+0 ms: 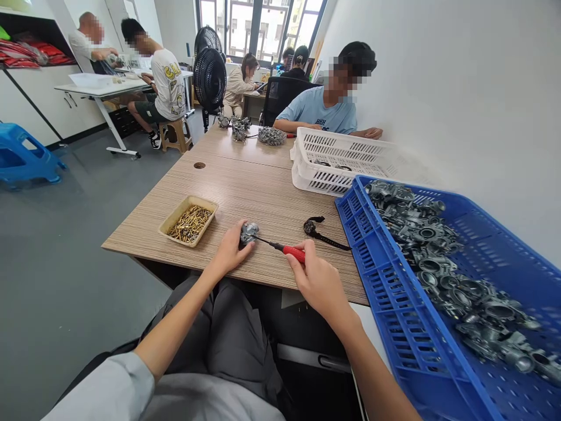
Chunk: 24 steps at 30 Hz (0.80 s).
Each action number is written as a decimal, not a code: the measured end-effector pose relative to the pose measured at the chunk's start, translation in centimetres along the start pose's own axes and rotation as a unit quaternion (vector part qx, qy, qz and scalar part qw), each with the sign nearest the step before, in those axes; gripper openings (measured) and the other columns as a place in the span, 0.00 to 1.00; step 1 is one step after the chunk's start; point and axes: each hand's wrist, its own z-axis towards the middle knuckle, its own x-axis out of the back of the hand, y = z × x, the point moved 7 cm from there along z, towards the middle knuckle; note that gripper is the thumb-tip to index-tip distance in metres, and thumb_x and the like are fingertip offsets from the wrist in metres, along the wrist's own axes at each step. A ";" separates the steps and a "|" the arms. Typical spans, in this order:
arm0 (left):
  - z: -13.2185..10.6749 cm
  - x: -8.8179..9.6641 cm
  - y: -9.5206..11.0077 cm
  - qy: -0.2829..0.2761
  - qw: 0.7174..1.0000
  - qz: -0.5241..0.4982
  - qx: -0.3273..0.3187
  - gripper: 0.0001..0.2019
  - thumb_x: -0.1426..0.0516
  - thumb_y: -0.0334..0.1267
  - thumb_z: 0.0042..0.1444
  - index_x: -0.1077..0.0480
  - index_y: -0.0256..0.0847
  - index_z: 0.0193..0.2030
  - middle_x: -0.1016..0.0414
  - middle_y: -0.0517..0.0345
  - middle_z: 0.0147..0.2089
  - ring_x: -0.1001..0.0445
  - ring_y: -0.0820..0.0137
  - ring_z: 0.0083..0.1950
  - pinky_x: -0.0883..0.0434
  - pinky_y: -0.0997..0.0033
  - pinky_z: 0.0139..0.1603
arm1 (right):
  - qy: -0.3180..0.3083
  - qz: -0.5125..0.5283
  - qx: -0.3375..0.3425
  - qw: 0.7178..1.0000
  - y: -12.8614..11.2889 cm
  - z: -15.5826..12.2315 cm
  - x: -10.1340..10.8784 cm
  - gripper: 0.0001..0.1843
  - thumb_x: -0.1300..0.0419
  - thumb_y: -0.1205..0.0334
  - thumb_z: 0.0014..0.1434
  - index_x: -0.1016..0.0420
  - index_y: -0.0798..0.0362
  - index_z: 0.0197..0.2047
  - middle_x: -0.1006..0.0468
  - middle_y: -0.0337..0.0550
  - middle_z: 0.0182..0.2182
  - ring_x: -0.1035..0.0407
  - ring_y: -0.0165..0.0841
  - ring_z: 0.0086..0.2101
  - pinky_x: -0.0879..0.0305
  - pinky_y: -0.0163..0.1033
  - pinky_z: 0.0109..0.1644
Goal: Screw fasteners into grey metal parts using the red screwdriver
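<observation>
Near the front edge of the wooden table (245,193), my left hand (231,248) is closed on a small grey metal carburetor body (249,232) and holds it against the tabletop. My right hand (318,279) grips the red handle of a screwdriver (293,252). The screwdriver's thin dark shaft points left, and its tip meets the metal part; the exact contact spot is too small to make out. Left of my left hand is a cream tray (167,230) of small brass pieces (191,223). A black wristwatch (310,228) lies beyond my right hand.
On the right stands a blue crate (377,275) of grey metal castings (456,280), with a white basket (324,175) behind it. More metal parts (272,135) lie at the table's far end. A co-worker in a blue shirt (324,111) sits opposite; a black fan (210,79) stands beyond.
</observation>
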 end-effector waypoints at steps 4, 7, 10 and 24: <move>0.0 0.0 -0.1 0.001 1.000 0.002 -0.002 0.32 0.42 0.44 0.68 0.46 0.41 0.75 0.30 0.40 0.70 0.29 0.53 0.70 0.33 0.47 0.71 | 0.004 -0.077 -0.070 0.995 0.4 0.1 -0.2 0.16 0.50 0.47 0.76 0.32 0.49 0.44 0.19 0.45 0.26 0.23 0.45 0.29 0.54 0.38 0.31; 0.0 0.0 -0.1 0.001 1.000 0.002 -0.002 0.32 0.42 0.44 0.68 0.46 0.40 0.75 0.30 0.39 0.70 0.29 0.52 0.69 0.33 0.47 0.71 | 0.013 -0.053 -0.068 0.996 0.6 0.2 -0.2 0.16 0.50 0.46 0.76 0.32 0.48 0.43 0.19 0.44 0.26 0.24 0.43 0.28 0.53 0.38 0.32; 0.0 0.0 0.0 0.001 1.000 0.002 0.000 0.32 0.42 0.45 0.68 0.46 0.41 0.75 0.31 0.40 0.71 0.30 0.52 0.70 0.33 0.47 0.71 | 0.015 0.010 -0.034 0.999 0.7 0.2 0.0 0.13 0.46 0.47 0.73 0.33 0.47 0.49 0.19 0.40 0.28 0.23 0.43 0.29 0.46 0.37 0.34; 0.0 0.1 0.1 0.003 1.000 -0.001 0.005 0.32 0.42 0.44 0.68 0.46 0.41 0.75 0.29 0.40 0.70 0.29 0.51 0.69 0.33 0.46 0.71 | 0.063 0.010 -0.085 0.994 1.6 0.4 -0.8 0.18 0.46 0.43 0.72 0.34 0.47 0.37 0.22 0.41 0.24 0.24 0.43 0.28 0.50 0.38 0.33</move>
